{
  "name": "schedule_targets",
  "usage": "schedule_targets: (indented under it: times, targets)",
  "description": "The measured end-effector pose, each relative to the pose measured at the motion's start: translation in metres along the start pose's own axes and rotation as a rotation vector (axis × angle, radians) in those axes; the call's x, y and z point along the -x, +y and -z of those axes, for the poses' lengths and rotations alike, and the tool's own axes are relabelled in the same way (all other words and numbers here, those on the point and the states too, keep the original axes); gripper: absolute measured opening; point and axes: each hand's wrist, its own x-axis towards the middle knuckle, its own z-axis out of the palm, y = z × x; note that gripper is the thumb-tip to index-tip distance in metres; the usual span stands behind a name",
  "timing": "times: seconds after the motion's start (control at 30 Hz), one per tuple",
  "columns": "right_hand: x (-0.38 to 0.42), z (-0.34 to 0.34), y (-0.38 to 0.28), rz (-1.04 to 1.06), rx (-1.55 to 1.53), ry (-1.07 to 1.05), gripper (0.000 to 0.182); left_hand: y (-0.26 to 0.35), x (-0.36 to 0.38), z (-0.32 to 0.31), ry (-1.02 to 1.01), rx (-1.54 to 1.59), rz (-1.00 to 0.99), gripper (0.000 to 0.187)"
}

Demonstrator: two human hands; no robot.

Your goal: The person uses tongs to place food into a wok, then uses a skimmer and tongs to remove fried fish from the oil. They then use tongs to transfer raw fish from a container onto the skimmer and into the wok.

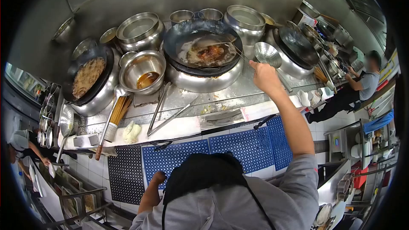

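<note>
My right hand [267,78] is closed around the handle of a long-handled metal utensil [242,53]. The utensil's far end reaches into a big dark wok [170,44] and its exact shape is hard to make out. Dark liquid, pale foam and a reddish-brown piece of food [211,53] are in that wok. Just right of the wok lies a perforated skimmer [267,54], close to my right hand but apart from it. My left hand [158,177] hangs low beside my body, over the floor mats, with its fingers curled and nothing visible in them.
Left of the wok stands a steel bowl [159,61] with brown sauce; another wok [104,57] holds brown food. Tongs [158,110], bamboo sticks [120,110] and a white cloth [131,132] lie along the front. Another person [367,79] works at far right, one more at far left.
</note>
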Motion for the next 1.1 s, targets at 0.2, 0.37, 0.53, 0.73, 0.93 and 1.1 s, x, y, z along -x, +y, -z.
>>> schedule_targets:
  times: [0.2,0.37,0.53,0.73,0.93,1.1]
  targets:
    - [0.031,-0.081,-0.032,-0.293,-0.721,0.163,0.052,-0.009,-0.023,0.007,0.312,0.211,-0.115,0.041]
    - [0.020,-0.163,-0.080,-0.372,-1.182,0.202,0.063,0.030,-0.022,0.027,0.174,0.326,-0.107,0.048]
    - [-0.001,-0.153,-0.118,-0.461,-1.418,0.088,0.061,0.019,-0.038,0.015,0.258,0.318,-0.188,0.045]
    - [-0.040,-0.139,-0.088,-0.362,-1.251,0.066,0.054,0.005,-0.021,0.013,0.124,0.315,-0.076,0.042]
    - [-0.026,-0.113,-0.051,-0.125,-1.047,0.156,0.053,-0.004,0.001,0.005,0.157,0.195,0.034,0.044]
    - [0.032,-0.024,-0.051,-0.200,-1.198,-0.102,0.053,-0.009,0.001,0.013,0.127,0.200,-0.078,0.043]
